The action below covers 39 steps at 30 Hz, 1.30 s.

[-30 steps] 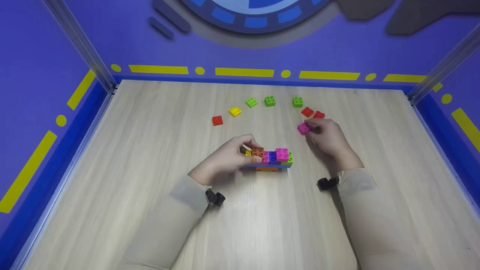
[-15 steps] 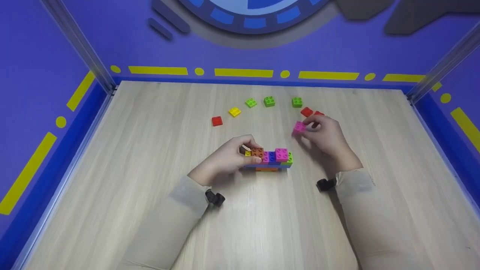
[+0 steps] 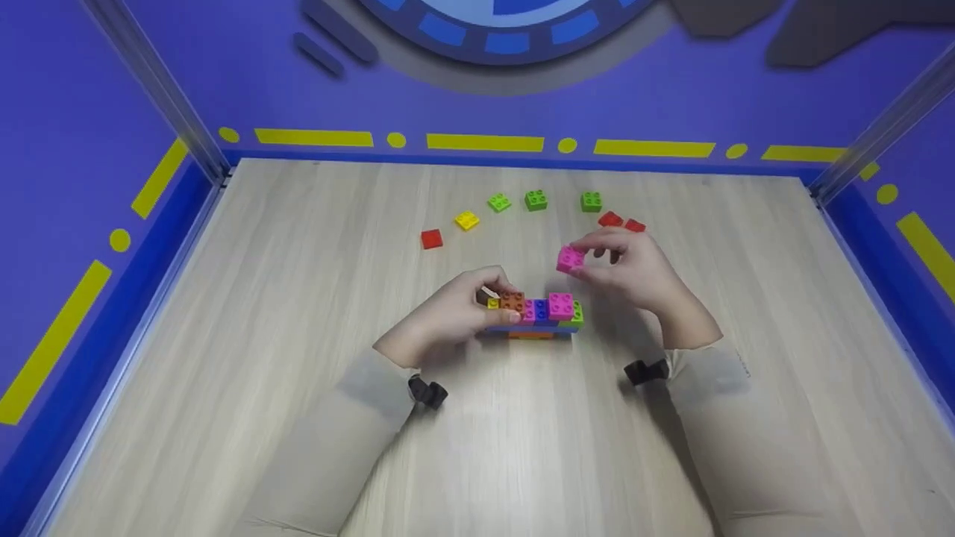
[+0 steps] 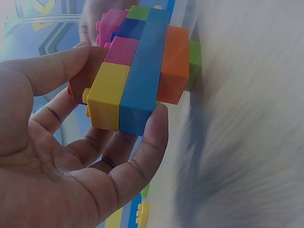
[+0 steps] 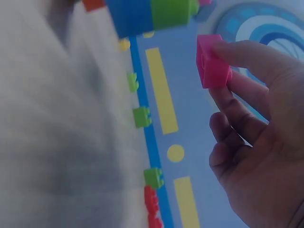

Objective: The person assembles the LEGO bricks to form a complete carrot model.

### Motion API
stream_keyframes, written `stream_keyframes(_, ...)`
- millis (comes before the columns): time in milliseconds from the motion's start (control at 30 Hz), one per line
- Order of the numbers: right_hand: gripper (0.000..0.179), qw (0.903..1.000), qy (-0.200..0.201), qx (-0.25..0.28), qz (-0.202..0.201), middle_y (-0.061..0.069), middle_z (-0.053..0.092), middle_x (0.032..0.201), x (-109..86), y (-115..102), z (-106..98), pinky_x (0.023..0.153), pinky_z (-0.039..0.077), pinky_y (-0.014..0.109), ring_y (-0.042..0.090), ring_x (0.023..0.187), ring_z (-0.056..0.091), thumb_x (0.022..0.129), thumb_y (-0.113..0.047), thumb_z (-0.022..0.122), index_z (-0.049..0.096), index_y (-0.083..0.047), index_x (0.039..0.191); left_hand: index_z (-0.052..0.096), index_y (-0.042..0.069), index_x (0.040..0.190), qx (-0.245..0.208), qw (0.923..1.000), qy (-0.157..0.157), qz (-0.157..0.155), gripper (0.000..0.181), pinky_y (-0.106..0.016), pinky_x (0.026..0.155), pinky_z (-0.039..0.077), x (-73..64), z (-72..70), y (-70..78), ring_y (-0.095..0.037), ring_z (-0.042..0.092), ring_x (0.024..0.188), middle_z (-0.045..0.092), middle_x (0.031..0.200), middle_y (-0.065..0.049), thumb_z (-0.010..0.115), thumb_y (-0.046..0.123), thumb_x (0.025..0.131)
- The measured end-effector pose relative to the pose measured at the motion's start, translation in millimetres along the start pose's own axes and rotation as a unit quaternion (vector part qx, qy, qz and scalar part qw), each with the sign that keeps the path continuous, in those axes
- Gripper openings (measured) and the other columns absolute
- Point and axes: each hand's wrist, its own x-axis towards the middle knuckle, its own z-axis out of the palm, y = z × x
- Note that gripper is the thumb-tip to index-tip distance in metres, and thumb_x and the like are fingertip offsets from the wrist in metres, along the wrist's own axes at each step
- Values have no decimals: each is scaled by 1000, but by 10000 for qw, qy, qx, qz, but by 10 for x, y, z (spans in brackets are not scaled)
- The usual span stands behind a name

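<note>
My left hand (image 3: 466, 306) grips the left end of a stack of toy building blocks (image 4: 147, 66), thumb on the brown block (image 3: 512, 302) on top. In the left wrist view, yellow, pink, dark blue and green blocks form a row on a long blue block, with orange and green ones beneath. A pink block (image 3: 561, 306) sits atop the stack's right side. Between thumb and fingers, my right hand (image 3: 630, 268) pinches another pink block (image 5: 213, 61), held behind the stack's right end in the head view. Its hollow underside shows in the right wrist view.
Loose blocks lie in an arc behind the hands: a red one (image 3: 432, 239), a yellow one (image 3: 467, 220), several green ones (image 3: 536, 200), and two red ones (image 3: 610, 219) beside the right hand. Blue-purple panels (image 3: 477, 112) wall the table's back and sides.
My right hand has lifted the pink block and carried it left, toward the stack. The left hand and the stack have stayed in place.
</note>
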Motion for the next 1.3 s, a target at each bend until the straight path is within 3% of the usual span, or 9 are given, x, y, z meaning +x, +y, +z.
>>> stream_keyframes(400, 32, 9946, -630, 166, -807, 2, 82, 118, -111, -275, 181, 90, 50, 38, 33, 108, 64, 92, -12, 92, 87, -16, 123, 73, 14, 120, 35, 9999, -27, 130, 21, -33, 92, 55, 0, -5, -15, -21, 72, 104, 75, 138, -7, 84, 22, 103)
stream_keyframes(633, 30, 9908, -1026, 219, -859, 1, 81, 119, -141, -324, 268, 93, 50, 44, 36, 113, 66, 92, -15, 93, 87, -20, 122, 73, 16, 120, 15, 9999, -63, 94, 20, -33, 91, 56, -11, -7, -15, -22, 74, 107, 74, 138, -6, 84, 23, 104)
stream_keyframes(967, 29, 9872, -1269, 45, -959, -2, 83, 118, -130, -305, 295, 97, 50, 44, 24, 113, 67, 92, -16, 94, 87, -21, 120, 74, 17, 121, -87, 9998, -85, 146, 21, -31, 85, 56, -7, -19, -14, -20, 73, 102, 74, 138, -7, 85, 22, 103)
stream_keyframes(1133, 27, 9866, -1357, -14, -905, -1, 81, 116, -124, -277, 351, 95, 51, 40, 21, 109, 65, 92, -16, 94, 87, -19, 118, 74, 17, 121, -48, 9999, -68, 149, 22, -31, 88, 55, -1, -15, -15, -21, 74, 106, 75, 140, -7, 85, 23, 103)
stream_keyframes(1300, 23, 9859, -1452, 301, -781, 4, 79, 115, -143, -274, 393, 91, 52, 33, 23, 104, 64, 96, -16, 91, 84, -15, 117, 74, 18, 122, -36, 9999, -49, 150, 21, -33, 92, 55, -7, -8, -25, -21, 72, 107, 75, 139, -6, 85, 22, 103)
